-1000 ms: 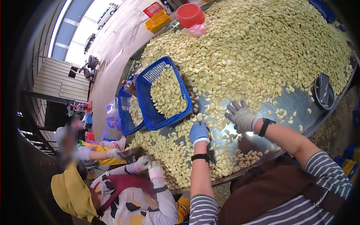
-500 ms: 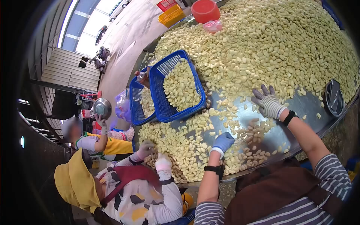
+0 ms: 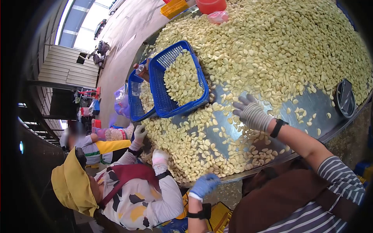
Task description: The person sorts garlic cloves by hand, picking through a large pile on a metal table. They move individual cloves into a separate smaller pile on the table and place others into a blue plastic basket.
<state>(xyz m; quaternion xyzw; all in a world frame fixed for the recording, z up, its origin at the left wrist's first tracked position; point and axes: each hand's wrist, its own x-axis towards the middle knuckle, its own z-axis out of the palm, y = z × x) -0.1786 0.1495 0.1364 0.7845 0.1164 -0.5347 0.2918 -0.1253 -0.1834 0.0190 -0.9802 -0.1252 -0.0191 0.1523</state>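
Observation:
My right hand [image 3: 251, 112], in a grey-and-white striped glove, lies with fingers spread over the metal tabletop [image 3: 293, 118], touching the edge of the heap of flat, pale beans [image 3: 283, 58]. My left hand [image 3: 204, 185], in a blue glove, hangs at the near rim of the table with its fingers curled in. Whatever those fingers hold, if anything, is hidden. Loose beans [image 3: 221, 155] are scattered between my two hands, some of them browner.
Two blue baskets [image 3: 157, 83] with beans stand at the left; a bottle [image 3: 142, 72] is wedged between them. A dark scoop-like container [image 3: 345, 99] sits at the right rim, a red tub [image 3: 211, 6] at the back. A co-worker in a yellow hat [image 3: 74, 182] works close on my left.
My left hand has moved from above the beans to the near rim. My right hand has slid left across the tabletop. The far co-worker's metal bowl is out of sight.

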